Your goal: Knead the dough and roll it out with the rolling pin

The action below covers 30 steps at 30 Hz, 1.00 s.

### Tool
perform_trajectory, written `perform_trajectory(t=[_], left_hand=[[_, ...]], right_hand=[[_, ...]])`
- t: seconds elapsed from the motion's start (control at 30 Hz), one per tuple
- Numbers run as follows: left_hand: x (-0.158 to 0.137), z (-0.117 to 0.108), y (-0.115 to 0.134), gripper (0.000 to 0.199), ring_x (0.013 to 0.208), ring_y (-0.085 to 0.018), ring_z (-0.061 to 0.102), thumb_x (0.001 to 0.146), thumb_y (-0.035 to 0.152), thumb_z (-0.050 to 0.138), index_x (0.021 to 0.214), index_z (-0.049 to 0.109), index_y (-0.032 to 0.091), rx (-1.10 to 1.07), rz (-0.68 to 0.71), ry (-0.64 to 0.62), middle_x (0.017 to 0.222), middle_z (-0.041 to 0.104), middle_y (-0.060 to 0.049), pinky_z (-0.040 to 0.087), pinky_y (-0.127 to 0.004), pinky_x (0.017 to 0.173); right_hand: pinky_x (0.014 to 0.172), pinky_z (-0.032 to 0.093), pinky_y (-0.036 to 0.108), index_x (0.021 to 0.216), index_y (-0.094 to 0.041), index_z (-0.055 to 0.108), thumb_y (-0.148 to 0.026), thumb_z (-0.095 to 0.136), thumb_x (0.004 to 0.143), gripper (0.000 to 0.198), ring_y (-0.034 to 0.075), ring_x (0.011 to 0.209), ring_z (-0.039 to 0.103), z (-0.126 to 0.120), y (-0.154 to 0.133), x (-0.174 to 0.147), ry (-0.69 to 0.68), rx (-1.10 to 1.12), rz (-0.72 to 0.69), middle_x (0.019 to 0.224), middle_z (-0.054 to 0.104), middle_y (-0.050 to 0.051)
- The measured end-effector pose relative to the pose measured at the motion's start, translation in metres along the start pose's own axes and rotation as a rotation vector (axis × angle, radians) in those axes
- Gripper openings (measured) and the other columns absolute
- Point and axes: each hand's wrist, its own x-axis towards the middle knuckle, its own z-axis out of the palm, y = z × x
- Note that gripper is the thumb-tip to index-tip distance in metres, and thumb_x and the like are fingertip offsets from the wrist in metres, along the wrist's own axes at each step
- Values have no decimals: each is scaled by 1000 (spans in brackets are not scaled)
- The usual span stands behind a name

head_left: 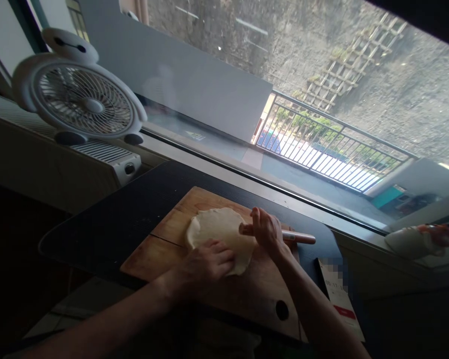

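Observation:
A pale sheet of dough [220, 227], roughly round with an uneven edge, lies on a wooden cutting board [149, 259]. My left hand [205, 264] is at the near edge of the dough, its fingers bent together over it; the fingertips and thumb are partly hidden. My right hand [267, 229] is closed around a wooden rolling pin [303, 238]. One end of the pin points over the dough's right part, and the other sticks out past the board's right side.
The board rests on a dark table [108, 224] by a window. A lit phone [340, 304] lies at the table's right. Left stands a white character-shaped fan [93, 104] on a slatted white unit [108, 152]. A pale, rounded container [407, 242] sits on the sill at the right.

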Motion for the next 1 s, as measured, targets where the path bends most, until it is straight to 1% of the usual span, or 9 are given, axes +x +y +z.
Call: perform_trajectory(t=[0.1, 0.17, 0.3, 0.4, 0.47, 0.57, 0.7, 0.93, 1.0], left_hand=[[-19, -11, -2, 21, 95, -17, 55, 86, 13, 48, 100, 62, 20, -33, -41, -1, 100, 63, -5, 40, -34, 88], [-22, -10, 3, 24, 99, -20, 53, 81, 12, 52, 103, 61, 20, -51, -138, -36, 105, 61, -5, 39, -37, 91], [-8, 11, 21, 39, 102, -24, 50, 75, 13, 57, 113, 56, 20, -27, -307, 4, 110, 59, -6, 36, -45, 94], [4, 26, 37, 35, 103, -26, 49, 74, 14, 58, 108, 57, 20, -27, -380, 2, 108, 58, -6, 33, -49, 97], [8, 31, 43, 29, 102, -26, 49, 74, 13, 58, 102, 59, 19, -25, -415, 4, 105, 58, -7, 34, -49, 96], [11, 34, 44, 17, 98, -24, 49, 79, 14, 55, 94, 60, 19, -18, -430, 51, 98, 59, -6, 37, -47, 91], [11, 38, 37, 15, 92, -21, 50, 86, 14, 47, 85, 60, 20, -43, -360, 86, 92, 58, -4, 40, -42, 87], [-5, 31, 23, 20, 92, -21, 51, 82, 8, 46, 90, 61, 19, -58, -315, 145, 93, 61, -4, 36, -45, 91], [-11, 23, 20, 20, 93, -21, 51, 80, 7, 47, 89, 60, 19, -83, -342, 140, 95, 60, -4, 35, -45, 93]], right_hand=[[68, 36, 25, 81, -23, 58, -34, 27, 98, 36, 15, 74, 58, 4, -6, -27, -5, 34, -86, 77, 64, 1], [73, 36, 26, 83, -23, 58, -34, 29, 97, 34, 16, 84, 57, 9, -9, -22, 19, 34, -54, 85, 64, 2], [71, 36, 27, 87, -22, 60, -37, 30, 96, 34, 18, 85, 57, 19, -13, 36, -34, 20, 101, 88, 65, 4], [72, 37, 27, 95, -22, 60, -36, 32, 95, 31, 18, 87, 57, 23, -15, 64, -59, 26, 89, 94, 64, 5], [74, 39, 27, 102, -24, 59, -35, 34, 94, 29, 18, 93, 55, 22, -14, 55, -47, 45, 63, 102, 62, 4], [80, 40, 29, 107, -26, 59, -34, 36, 93, 28, 19, 101, 51, 17, -7, 10, -39, 76, -7, 110, 59, 3], [95, 34, 34, 111, -25, 58, -28, 36, 92, 29, 21, 114, 43, 10, 2, -28, 14, 56, -108, 123, 52, 4], [93, 36, 35, 116, -22, 56, -37, 39, 90, 34, 23, 113, 44, 24, -12, 63, -150, 46, 95, 121, 53, 9], [93, 37, 35, 118, -23, 55, -37, 39, 91, 35, 23, 115, 44, 23, -16, 64, -147, 52, 89, 124, 51, 8]])
